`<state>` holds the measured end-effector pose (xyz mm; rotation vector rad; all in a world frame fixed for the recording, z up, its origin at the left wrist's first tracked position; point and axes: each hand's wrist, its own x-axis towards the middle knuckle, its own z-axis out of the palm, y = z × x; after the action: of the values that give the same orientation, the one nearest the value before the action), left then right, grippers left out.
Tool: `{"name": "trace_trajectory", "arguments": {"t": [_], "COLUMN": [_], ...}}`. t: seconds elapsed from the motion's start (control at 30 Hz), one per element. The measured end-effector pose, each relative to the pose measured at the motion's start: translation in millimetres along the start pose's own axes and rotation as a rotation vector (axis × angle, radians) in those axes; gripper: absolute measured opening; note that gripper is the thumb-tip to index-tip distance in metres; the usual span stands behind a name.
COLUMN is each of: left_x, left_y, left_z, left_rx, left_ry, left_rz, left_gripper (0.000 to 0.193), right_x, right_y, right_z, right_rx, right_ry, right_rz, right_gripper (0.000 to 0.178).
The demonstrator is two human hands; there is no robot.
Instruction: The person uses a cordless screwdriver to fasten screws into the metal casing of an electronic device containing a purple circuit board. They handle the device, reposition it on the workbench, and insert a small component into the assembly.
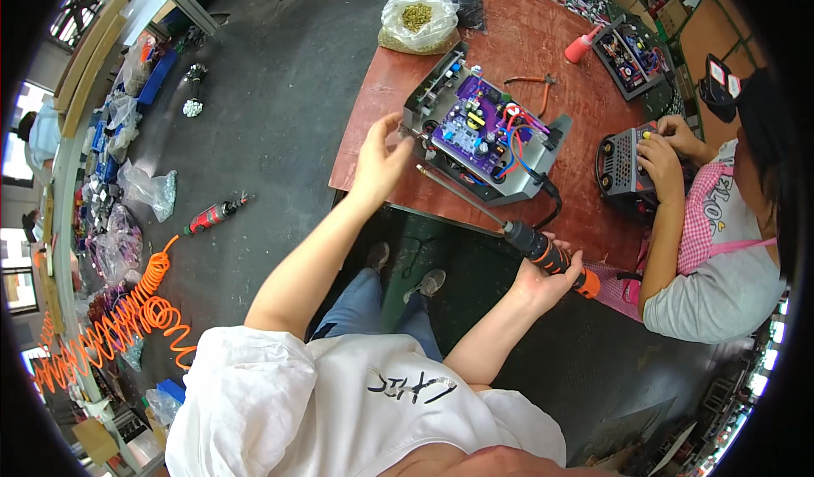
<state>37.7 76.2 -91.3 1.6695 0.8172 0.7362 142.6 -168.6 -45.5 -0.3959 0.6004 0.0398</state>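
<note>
An open metal housing stands on the red-brown table, with a purple circuit board and red and blue wires inside. My left hand is at the housing's left end, thumb and fingers drawn together at its edge; whatever they pinch is too small to make out. In my right hand lies a black and orange power screwdriver, gripped around its body. Its long thin shaft slants up and left along the housing's near side, the tip close below my left fingers and apart from the housing.
A plastic bag of brass-coloured screws, pliers and a red bottle are on the table. At right, a co-worker's hands touch another unit. A red screwdriver with a coiled orange hose lies left.
</note>
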Motion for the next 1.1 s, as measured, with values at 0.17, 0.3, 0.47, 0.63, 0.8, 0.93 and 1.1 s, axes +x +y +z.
{"name": "trace_trajectory", "arguments": {"t": [0.17,0.3,0.47,0.63,0.8,0.93,1.1], "left_x": [-0.8,8.7,15.7,24.7,25.6,28.1,27.6], "left_y": [-19.8,-4.4,0.5,12.5,14.8,7.0,5.9], "left_z": [10.3,25.3,23.0,14.9,14.4,16.9,11.9], "left_rx": [-0.006,0.058,0.202,0.398,0.533,0.497,0.394], "left_ry": [0.054,0.123,0.157,0.088,0.081,0.098,0.039], "left_rz": [0.084,0.193,0.217,0.178,0.207,0.264,0.233], "left_gripper": [0.044,0.043,0.032,0.022,0.021,0.020,0.016], "right_x": [10.5,20.4,24.0,17.1,10.0,13.2,10.4], "right_y": [-2.6,-6.5,-4.3,14.8,32.2,44.9,52.0], "right_z": [-10.5,-18.6,-19.6,-13.5,-12.3,-13.6,-19.6], "right_rx": [-0.072,-0.172,-0.156,-0.100,-0.022,0.034,0.103], "right_ry": [0.058,0.087,0.110,0.135,0.080,0.067,0.030], "right_rz": [0.083,0.024,0.046,0.045,0.009,-0.068,-0.095], "right_gripper": [0.019,0.019,0.019,0.021,0.020,0.020,0.020]}}
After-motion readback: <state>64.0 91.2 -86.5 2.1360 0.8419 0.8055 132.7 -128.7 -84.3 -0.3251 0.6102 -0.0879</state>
